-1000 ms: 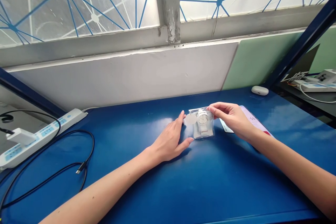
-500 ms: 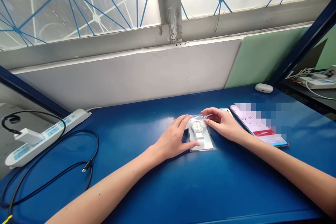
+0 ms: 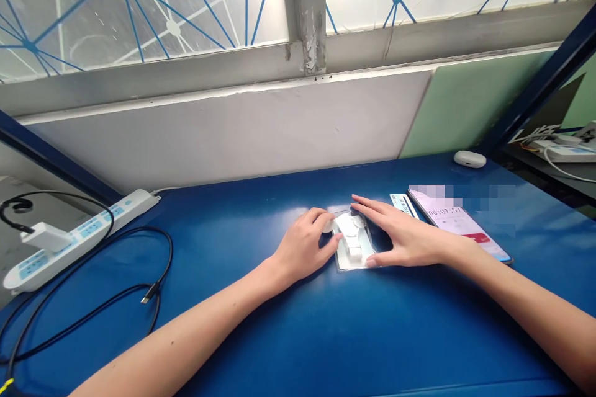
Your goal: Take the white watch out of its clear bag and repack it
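A clear plastic packet point(image 3: 352, 257) with a white wristwatch point(image 3: 350, 232) inside lies flat on the blue table point(image 3: 326, 335). My left hand point(image 3: 305, 247) rests at the packet's left edge, fingers curled, with the fingertips pressing on the watch. My right hand point(image 3: 400, 236) lies flat and spread over the packet's right side, fingers stretched out and the thumb at its lower corner. Neither hand lifts the packet.
A phone point(image 3: 459, 226) with a lit screen lies right of my right hand, a small card point(image 3: 403, 203) beside it. A white earbud case point(image 3: 469, 159) sits at the back right. A power strip point(image 3: 74, 237) and black cable point(image 3: 139, 285) lie at the left.
The packet, held up by my right hand a second ago, now lies flat on the table. My right hand has opened and flattened on it; my left fingers moved onto the watch.
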Demonstrator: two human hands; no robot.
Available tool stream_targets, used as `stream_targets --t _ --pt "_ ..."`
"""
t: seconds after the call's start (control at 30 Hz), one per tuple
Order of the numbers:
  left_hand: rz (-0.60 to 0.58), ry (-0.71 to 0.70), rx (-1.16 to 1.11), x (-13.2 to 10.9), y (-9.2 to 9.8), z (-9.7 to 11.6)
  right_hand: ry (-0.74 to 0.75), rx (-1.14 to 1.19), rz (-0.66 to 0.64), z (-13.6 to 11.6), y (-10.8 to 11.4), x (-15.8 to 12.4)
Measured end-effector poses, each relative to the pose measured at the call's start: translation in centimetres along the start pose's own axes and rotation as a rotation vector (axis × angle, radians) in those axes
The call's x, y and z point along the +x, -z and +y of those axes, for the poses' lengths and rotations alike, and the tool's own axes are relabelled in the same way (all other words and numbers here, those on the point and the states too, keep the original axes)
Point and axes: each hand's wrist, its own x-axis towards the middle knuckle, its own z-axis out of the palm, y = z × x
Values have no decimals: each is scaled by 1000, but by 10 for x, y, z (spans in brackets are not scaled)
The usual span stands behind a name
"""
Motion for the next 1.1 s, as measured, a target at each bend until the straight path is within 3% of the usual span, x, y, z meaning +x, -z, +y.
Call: stream_targets --t 0.2,0.77,1.0,1.1 --pt "95 60 -16 -1 -4 -3 3 -7 -16 -4 2 2" --pt "180 73 -15 -1 -4 -9 27 0 15 -3 2 1" --pt "58 67 28 3 4 -3 40 -26 20 -4 0 2" --pt "-120 -7 -33 6 12 -3 42 -26 27 -7 0 3"
